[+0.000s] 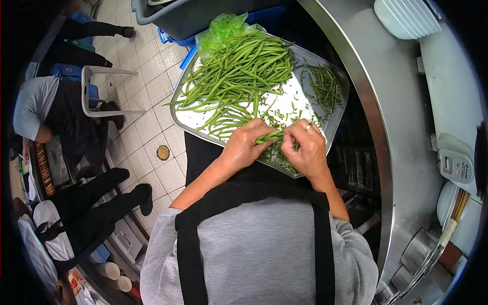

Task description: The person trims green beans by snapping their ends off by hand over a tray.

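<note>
My left hand [245, 142] is closed around a few green beans [268, 136], their ends pointing right. Against those ends, my right hand [306, 145] is pinched, with a ring on one finger; whatever lies between its fingertips is too small to make out. Both hands are over the near part of a metal tray [333, 133]. A large heap of long green beans [249, 66] fills the tray's far left. Short trimmed ends [325, 89] are piled at the right and scattered beneath my hands. A crumpled green plastic bag [223, 31] rests at the tray's far edge.
A grey tub [178, 20] stands beyond the tray. To the right runs a curved steel counter [378, 96] with stacked white bowls [406, 19] and metal pots [421, 249]. At left are a white chair [87, 91] and several people on the tiled floor [152, 84].
</note>
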Available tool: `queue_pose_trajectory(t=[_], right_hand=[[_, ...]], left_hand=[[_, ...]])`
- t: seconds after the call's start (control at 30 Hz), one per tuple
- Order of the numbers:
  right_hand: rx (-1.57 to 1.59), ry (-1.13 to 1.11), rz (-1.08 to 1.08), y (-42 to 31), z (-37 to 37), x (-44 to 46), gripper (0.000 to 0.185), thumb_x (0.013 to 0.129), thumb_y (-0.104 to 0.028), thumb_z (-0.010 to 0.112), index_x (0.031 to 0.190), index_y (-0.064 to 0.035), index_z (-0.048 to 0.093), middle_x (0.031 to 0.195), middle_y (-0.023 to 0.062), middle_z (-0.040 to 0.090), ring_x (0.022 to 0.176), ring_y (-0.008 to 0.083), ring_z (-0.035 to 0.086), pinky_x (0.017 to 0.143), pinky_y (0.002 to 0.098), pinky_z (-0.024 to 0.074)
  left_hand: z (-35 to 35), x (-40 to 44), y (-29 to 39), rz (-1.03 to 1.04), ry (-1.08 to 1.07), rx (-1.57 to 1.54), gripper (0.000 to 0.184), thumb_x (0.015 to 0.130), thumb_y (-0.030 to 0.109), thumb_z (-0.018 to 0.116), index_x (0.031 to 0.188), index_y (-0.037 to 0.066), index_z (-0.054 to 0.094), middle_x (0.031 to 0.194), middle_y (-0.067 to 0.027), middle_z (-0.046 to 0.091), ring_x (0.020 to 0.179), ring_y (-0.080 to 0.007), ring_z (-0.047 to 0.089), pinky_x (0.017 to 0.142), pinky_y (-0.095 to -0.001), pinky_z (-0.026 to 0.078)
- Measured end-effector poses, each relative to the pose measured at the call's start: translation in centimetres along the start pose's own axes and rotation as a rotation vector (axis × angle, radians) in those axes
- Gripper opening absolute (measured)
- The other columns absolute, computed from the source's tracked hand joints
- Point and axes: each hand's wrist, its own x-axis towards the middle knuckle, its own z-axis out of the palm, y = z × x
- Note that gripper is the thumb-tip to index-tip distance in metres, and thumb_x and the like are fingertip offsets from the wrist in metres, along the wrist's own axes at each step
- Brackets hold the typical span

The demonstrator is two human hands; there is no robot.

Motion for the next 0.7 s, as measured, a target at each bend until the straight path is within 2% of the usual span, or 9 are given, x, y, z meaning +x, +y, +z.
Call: queue_pose_trajectory(t=[0.13, 0.17, 0.2, 0.27, 0.3, 0.37, 0.47, 0.5, 0.7], right_hand=[[0.297, 0.235, 0.114, 1.5, 0.0, 0.5, 0.006, 0.075, 0.003, 0.059, 0.077, -0.0018, 0.057, 0.072, 0.0058, 0.054, 0.062, 0.0176, 0.053, 0.059, 0.0278, 0.0426], [0.485, 0.269, 0.255, 2.6, -0.2, 0.5, 0.004, 0.079, 0.003, 0.058, 0.080, -0.0009, 0.058, 0.073, 0.0026, 0.054, 0.065, 0.0100, 0.051, 0.059, 0.0249, 0.0406], [0.439, 0.277, 0.295, 3.0, -0.6, 0.9, 0.006, 0.082, 0.002, 0.058, 0.086, -0.0016, 0.061, 0.076, 0.0017, 0.055, 0.068, 0.0068, 0.050, 0.059, 0.0230, 0.0398], [0.451, 0.180, 0.441, 3.4, -0.9, 1.1, 0.012, 0.084, -0.001, 0.058, 0.095, -0.0022, 0.064, 0.079, 0.0050, 0.058, 0.068, 0.0120, 0.053, 0.061, 0.0252, 0.0423], [0.345, 0.098, 0.366, 3.5, -1.0, 1.0, 0.014, 0.086, -0.003, 0.058, 0.098, -0.0022, 0.064, 0.080, 0.0044, 0.057, 0.068, 0.0117, 0.053, 0.061, 0.0249, 0.0426], [0.132, -0.070, 0.211, 3.7, -0.8, 0.8, 0.018, 0.088, -0.006, 0.058, 0.105, -0.0024, 0.065, 0.083, 0.0033, 0.057, 0.066, 0.0112, 0.052, 0.062, 0.0243, 0.0432], [0.324, -0.166, 0.124, 3.4, 0.7, 0.4, 0.020, 0.089, -0.008, 0.057, 0.107, -0.0035, 0.065, 0.082, 0.0055, 0.058, 0.067, 0.0153, 0.053, 0.066, 0.0263, 0.0448], [0.409, -0.228, 0.260, 2.7, 1.1, 0.3, 0.017, 0.089, -0.009, 0.056, 0.102, -0.0021, 0.066, 0.082, 0.0060, 0.058, 0.066, 0.0149, 0.053, 0.065, 0.0261, 0.0441], [0.425, -0.352, 0.337, 2.8, 1.7, 0.4, 0.014, 0.091, -0.009, 0.055, 0.095, 0.0005, 0.064, 0.080, 0.0032, 0.057, 0.065, 0.0087, 0.051, 0.060, 0.0239, 0.0416]], left_hand=[[-0.5, 0.2, 0.6, 0.057, 0.067, -0.069, 0.016, 0.082, 0.009, 0.067, 0.097, 0.003, 0.065, 0.076, -0.0077, 0.058, 0.069, -0.0178, 0.058, 0.060, -0.0280, 0.045], [-0.6, 0.3, 0.6, 0.072, 0.092, -0.085, 0.015, 0.084, 0.011, 0.066, 0.097, 0.002, 0.065, 0.075, -0.0074, 0.058, 0.066, -0.0164, 0.058, 0.057, -0.0268, 0.045], [-0.8, 0.2, 0.3, -0.077, 0.135, -0.324, 0.016, 0.087, 0.014, 0.064, 0.097, 0.002, 0.063, 0.074, -0.0057, 0.057, 0.062, -0.0133, 0.054, 0.054, -0.0250, 0.041], [-1.4, 0.0, -0.4, -0.384, 0.212, -0.801, 0.018, 0.092, 0.020, 0.060, 0.098, 0.002, 0.061, 0.071, -0.0023, 0.055, 0.054, -0.0071, 0.047, 0.048, -0.0214, 0.035], [-1.3, 0.2, -0.2, -0.347, 0.320, -0.840, 0.020, 0.095, 0.023, 0.055, 0.100, 0.003, 0.058, 0.072, 0.0008, 0.052, 0.049, -0.0027, 0.037, 0.044, -0.0190, 0.028], [-1.9, 0.5, -0.4, -0.373, 0.371, -0.939, 0.019, 0.095, 0.021, 0.055, 0.099, 0.003, 0.058, 0.074, 0.0004, 0.053, 0.049, -0.0033, 0.038, 0.044, -0.0193, 0.029], [-2.1, 0.3, -0.9, -0.384, 0.398, -1.032, 0.017, 0.095, 0.019, 0.055, 0.099, 0.003, 0.058, 0.078, -0.0002, 0.055, 0.049, -0.0032, 0.038, 0.044, -0.0194, 0.028], [-2.0, 0.4, -0.8, -0.388, 0.399, -1.039, 0.017, 0.095, 0.019, 0.055, 0.099, 0.003, 0.058, 0.078, -0.0002, 0.055, 0.049, -0.0032, 0.038, 0.044, -0.0195, 0.028], [-2.2, 0.5, -1.0, -0.381, 0.396, -1.039, 0.017, 0.095, 0.019, 0.054, 0.100, 0.003, 0.057, 0.079, -0.0007, 0.055, 0.049, -0.0035, 0.038, 0.044, -0.0198, 0.028]])
